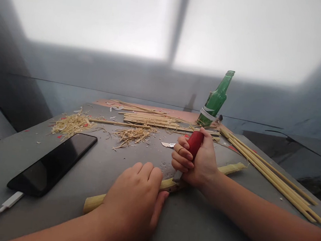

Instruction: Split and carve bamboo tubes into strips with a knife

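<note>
A thick, yellowish wooden stick (94,203) lies slantwise on the grey table in front of me. My left hand (136,197) is closed around its near part, thumb along the side facing me. In my right hand (198,158) is a knife with a red handle (195,143), held in a fist with the handle's end up. Its short metal blade (177,176) points down and touches the stick just right of my left hand. Most of the blade is hidden by my fingers and the cut. The stick's far end (234,167) looks rough and frayed.
A black phone (55,163) with a white cable (7,203) lies at left. Heaps of shavings (73,124) and thin sticks (149,120) lie farther back. A green bottle (215,101) stands at the back right. More long sticks (268,176) lie along the right edge.
</note>
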The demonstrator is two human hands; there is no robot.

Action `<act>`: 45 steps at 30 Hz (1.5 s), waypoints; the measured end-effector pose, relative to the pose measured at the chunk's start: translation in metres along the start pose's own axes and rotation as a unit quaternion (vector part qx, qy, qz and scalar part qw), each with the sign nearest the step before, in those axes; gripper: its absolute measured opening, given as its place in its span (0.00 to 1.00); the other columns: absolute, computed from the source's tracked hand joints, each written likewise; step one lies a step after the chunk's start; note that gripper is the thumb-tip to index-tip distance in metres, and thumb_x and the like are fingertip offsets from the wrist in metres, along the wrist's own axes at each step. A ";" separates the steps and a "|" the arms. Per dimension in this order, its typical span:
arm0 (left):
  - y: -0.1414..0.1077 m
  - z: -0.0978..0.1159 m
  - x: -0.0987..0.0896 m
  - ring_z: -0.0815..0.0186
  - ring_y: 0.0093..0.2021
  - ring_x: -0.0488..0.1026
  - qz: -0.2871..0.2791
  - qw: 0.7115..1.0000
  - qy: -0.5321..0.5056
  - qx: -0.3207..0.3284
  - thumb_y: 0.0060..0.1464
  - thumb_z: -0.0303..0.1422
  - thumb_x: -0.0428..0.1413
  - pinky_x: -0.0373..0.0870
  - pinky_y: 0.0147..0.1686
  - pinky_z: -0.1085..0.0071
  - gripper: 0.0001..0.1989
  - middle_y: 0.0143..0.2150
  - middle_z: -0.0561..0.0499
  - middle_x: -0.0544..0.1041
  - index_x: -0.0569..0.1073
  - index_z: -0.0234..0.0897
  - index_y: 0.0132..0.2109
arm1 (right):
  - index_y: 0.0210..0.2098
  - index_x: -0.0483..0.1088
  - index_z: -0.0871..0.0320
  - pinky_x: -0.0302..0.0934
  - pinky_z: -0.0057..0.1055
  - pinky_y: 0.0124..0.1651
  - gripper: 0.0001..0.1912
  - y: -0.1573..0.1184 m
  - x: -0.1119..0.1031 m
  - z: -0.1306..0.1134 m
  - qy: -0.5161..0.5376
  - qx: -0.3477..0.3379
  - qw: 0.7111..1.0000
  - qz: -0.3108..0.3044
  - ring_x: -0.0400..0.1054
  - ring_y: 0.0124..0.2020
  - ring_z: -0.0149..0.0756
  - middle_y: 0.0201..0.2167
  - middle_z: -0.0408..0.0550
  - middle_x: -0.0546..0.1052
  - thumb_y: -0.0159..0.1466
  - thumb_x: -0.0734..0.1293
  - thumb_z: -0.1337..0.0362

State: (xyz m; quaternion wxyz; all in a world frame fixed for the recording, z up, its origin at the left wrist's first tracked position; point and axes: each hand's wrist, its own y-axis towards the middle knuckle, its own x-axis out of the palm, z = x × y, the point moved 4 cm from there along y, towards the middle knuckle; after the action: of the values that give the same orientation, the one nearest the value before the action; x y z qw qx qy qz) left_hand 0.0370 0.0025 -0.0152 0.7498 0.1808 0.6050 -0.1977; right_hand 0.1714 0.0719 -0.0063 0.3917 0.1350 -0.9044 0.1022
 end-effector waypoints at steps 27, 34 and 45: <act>0.001 -0.001 0.002 0.52 0.42 0.70 -0.002 1.000 0.008 -0.004 0.67 0.36 0.44 0.68 0.44 0.55 0.11 0.42 0.45 0.73 0.69 0.39 0.42 | 0.13 0.62 0.57 0.41 0.22 0.08 0.44 0.000 0.000 0.003 -0.008 0.044 0.999 -0.007 0.36 0.08 0.22 0.06 0.37 0.55 0.65 0.44 0.30; 0.001 0.000 0.001 0.52 0.42 0.70 -0.006 1.000 0.012 -0.002 0.66 0.36 0.44 0.69 0.43 0.54 0.11 0.42 0.45 0.73 0.69 0.39 0.42 | 0.13 0.62 0.57 0.43 0.22 0.09 0.45 0.001 -0.001 0.001 0.000 0.022 1.000 0.011 0.37 0.09 0.23 0.06 0.37 0.55 0.64 0.43 0.29; 0.001 0.001 0.000 0.53 0.42 0.70 -0.001 1.000 0.017 -0.001 0.67 0.37 0.44 0.69 0.43 0.56 0.11 0.42 0.45 0.73 0.69 0.40 0.42 | 0.14 0.61 0.56 0.43 0.23 0.09 0.42 0.004 -0.005 -0.001 0.005 0.019 1.000 -0.005 0.38 0.09 0.24 0.06 0.38 0.57 0.63 0.47 0.29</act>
State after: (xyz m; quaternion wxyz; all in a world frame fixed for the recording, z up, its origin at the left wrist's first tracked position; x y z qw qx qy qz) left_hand 0.0382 0.0033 -0.0155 0.7394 0.1826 0.6179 -0.1951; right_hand 0.1739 0.0768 -0.0093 0.3946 0.1464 -0.8994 0.1180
